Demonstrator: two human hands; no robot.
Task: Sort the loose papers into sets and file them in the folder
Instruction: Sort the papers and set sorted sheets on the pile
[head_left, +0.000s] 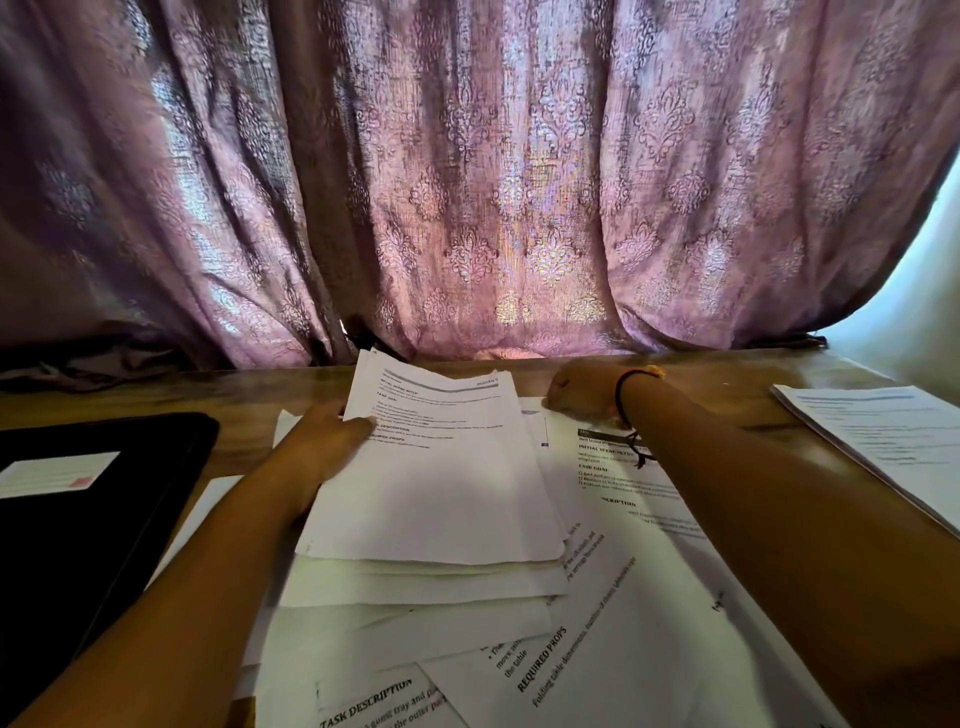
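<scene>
1. Loose papers (597, 649): overlapping heap at all angles across the middle of the bench (727, 379), from near edge to far; not yet sorted through.
2. Stack (441, 467) of sheets held over the heap, left of centre; edges roughly squared, likely a set being gathered.
3. Left hand (332, 441): gripping the stack's left edge, thumb on top, fingers beneath. Side grip probably meant to keep the print readable and the right edge free.
4. Right hand (576, 397): far side, just right of the stack, knuckles up, fingers curled down at the far end of a printed sheet (608, 488). Pinching or only pressing: cannot tell. Probably pinning or drawing out the next sheet.
5. Folder (93, 545): black, apparently closed, flat at the left of the bench beside the heap. White label (57, 475) with a red mark, text unreadable. No sheet seen going in.
6. Separate set (883, 441) at far right, apart from the heap; likely already sorted.
7. Readable headings: "TASK DESCRIPTION" and "REQUIRED PROPS" on near sheets; "INITIAL SCENE SETUP" and "TASK GOAL" on the sheet beside the right forearm. Body text mostly blurred. No brands visible.
</scene>
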